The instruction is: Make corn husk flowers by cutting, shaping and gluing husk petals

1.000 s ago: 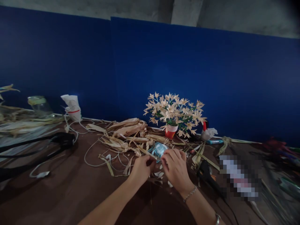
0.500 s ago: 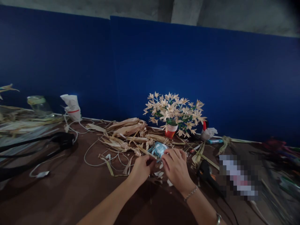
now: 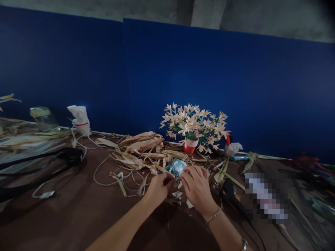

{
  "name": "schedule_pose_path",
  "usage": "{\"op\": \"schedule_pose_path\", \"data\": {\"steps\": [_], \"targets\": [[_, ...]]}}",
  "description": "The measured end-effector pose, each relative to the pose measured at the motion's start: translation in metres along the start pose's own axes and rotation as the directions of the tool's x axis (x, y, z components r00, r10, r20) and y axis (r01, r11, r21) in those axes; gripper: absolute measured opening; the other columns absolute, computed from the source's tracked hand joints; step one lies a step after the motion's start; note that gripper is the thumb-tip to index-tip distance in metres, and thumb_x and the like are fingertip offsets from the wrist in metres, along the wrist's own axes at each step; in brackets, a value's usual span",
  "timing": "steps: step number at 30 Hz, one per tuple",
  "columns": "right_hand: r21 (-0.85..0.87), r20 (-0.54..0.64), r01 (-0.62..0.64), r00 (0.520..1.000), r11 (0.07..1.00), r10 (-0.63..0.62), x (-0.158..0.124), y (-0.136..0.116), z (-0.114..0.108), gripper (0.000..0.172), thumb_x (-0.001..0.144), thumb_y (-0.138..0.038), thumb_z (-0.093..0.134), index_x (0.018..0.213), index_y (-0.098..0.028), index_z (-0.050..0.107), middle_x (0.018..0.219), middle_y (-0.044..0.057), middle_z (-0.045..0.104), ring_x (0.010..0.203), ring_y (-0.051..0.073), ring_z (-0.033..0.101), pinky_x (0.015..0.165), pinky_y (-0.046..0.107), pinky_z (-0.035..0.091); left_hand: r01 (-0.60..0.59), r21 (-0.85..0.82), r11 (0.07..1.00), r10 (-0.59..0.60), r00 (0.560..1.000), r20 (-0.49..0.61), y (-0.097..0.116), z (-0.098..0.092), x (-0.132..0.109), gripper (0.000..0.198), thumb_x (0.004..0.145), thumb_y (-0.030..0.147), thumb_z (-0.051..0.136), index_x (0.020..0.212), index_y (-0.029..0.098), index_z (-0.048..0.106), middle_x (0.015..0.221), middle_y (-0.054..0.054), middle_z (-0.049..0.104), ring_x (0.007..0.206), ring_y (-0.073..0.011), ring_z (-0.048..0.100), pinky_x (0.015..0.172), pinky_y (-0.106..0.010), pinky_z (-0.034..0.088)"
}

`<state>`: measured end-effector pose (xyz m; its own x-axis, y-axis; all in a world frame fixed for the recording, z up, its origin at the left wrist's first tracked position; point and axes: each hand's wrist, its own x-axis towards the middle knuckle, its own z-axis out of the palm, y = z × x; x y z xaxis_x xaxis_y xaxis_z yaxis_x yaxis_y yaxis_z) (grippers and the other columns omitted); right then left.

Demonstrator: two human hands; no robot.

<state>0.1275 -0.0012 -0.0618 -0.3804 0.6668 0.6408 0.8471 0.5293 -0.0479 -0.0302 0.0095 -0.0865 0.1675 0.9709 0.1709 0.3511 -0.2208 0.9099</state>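
Note:
My left hand (image 3: 157, 188) and my right hand (image 3: 196, 187) are close together over the brown table (image 3: 78, 216), fingers curled and pinched toward each other. What they pinch is too small and hidden to name. Just beyond the fingertips lies a light blue and white roll (image 3: 177, 166). Small white scraps (image 3: 178, 194) lie under the hands. Dried corn husks (image 3: 142, 148) are heaped behind the left hand.
A red paper cup (image 3: 191, 145) holds a bunch of pale husk flowers (image 3: 195, 123). A black glue gun (image 3: 230, 195) lies right of my right hand. White cables (image 3: 104, 170), a black strap (image 3: 65, 157), a glass jar (image 3: 44, 118) and a blue wall (image 3: 167, 80) surround the area.
Almost nothing has changed; both hands stay pinched together at the same spot with only slight finger shifts.

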Motion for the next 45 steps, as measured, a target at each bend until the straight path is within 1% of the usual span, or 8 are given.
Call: {"op": "schedule_pose_path", "data": {"steps": [20,26,28,31,34,36,39,45], "targets": [[0.014,0.009,-0.011,1.0,1.0,0.011,0.0,-0.002,-0.002,0.01,0.079,-0.015,0.049,0.078,-0.021,0.058,0.093,0.003,0.058,0.09,0.019,0.046,0.086,0.037,0.026,-0.022,0.009,1.0,0.022,1.0,0.01,-0.001,0.001,-0.001,0.019,0.071,0.028,0.051,0.071,0.013,0.062,0.063,-0.001,0.061,0.06,-0.0137,0.052,0.055,-0.02,0.039],[0.264,-0.009,-0.151,0.987,0.953,0.159,0.001,0.001,-0.002,0.017,0.081,-0.022,0.047,0.092,-0.022,0.059,0.094,0.005,0.058,0.092,0.02,0.047,0.085,0.038,0.029,-0.021,-0.093,0.995,0.023,1.0,0.021,0.001,0.0,0.001,0.018,0.071,0.029,0.053,0.069,0.013,0.061,0.063,0.0,0.059,0.061,-0.0126,0.05,0.058,-0.021,0.038],[0.476,0.013,-0.274,0.952,0.836,0.305,0.002,0.006,0.002,0.023,0.081,-0.028,0.046,0.099,-0.021,0.058,0.095,0.007,0.059,0.092,0.021,0.049,0.083,0.037,0.033,0.03,-0.196,0.98,-0.015,0.997,0.077,0.001,-0.001,0.002,0.017,0.07,0.03,0.054,0.069,0.014,0.06,0.059,0.002,0.055,0.056,-0.0106,0.048,0.055,-0.021,0.037],[0.77,0.31,-0.49,0.847,0.409,0.432,0.002,0.011,0.008,0.027,0.077,-0.036,0.049,0.095,-0.019,0.062,0.084,0.005,0.063,0.079,0.019,0.055,0.072,0.032,0.041,0.196,-0.407,0.892,-0.109,0.968,0.226,0.001,-0.002,0.002,0.021,0.067,0.036,0.059,0.069,0.015,0.057,0.055,0.005,0.05,0.047,-0.0068,0.041,0.048,-0.019,0.033],[0.777,0.613,-0.627,0.73,-0.061,0.303,0.0,0.01,0.008,0.029,0.07,-0.038,0.06,0.09,-0.018,0.065,0.074,0.003,0.064,0.067,0.016,0.057,0.063,0.027,0.043,0.312,-0.539,0.782,-0.147,0.933,0.328,0.002,-0.002,0.001,0.026,0.063,0.038,0.065,0.066,0.014,0.054,0.053,0.006,0.047,0.045,-0.0047,0.039,0.045,-0.017,0.03],[0.734,0.679,-0.639,0.696,-0.231,0.234,0.0,0.007,0.006,0.028,0.065,-0.036,0.066,0.085,-0.017,0.065,0.072,0.002,0.063,0.063,0.014,0.057,0.061,0.026,0.043,0.356,-0.576,0.736,-0.164,0.919,0.358,0.002,-0.002,0.0,0.027,0.061,0.036,0.067,0.064,0.014,0.053,0.053,0.006,0.048,0.045,-0.0042,0.04,0.044,-0.016,0.029],[0.708,0.704,-0.64,0.673,-0.3,0.225,0.0,0.003,0.004,0.026,0.06,-0.035,0.07,0.075,-0.015,0.063,0.065,0.0,0.061,0.054,0.01,0.054,0.054,0.022,0.042,0.401,-0.598,0.693,-0.191,0.903,0.385,0.0,-0.002,-0.001,0.025,0.06,0.033,0.069,0.065,0.014,0.052,0.054,0.005,0.05,0.045,-0.0042,0.042,0.042,-0.015,0.027],[0.749,0.656,-0.629,0.661,-0.207,0.366,0.003,0.001,0.007,0.025,0.055,-0.035,0.072,0.066,-0.015,0.063,0.06,-0.001,0.061,0.053,0.01,0.052,0.052,0.022,0.04,0.373,-0.572,0.73,-0.176,0.912,0.371,0.002,-0.002,0.0,0.027,0.062,0.036,0.067,0.067,0.013,0.053,0.056,0.002,0.055,0.046,-0.0053,0.045,0.045,-0.017,0.031]]}}
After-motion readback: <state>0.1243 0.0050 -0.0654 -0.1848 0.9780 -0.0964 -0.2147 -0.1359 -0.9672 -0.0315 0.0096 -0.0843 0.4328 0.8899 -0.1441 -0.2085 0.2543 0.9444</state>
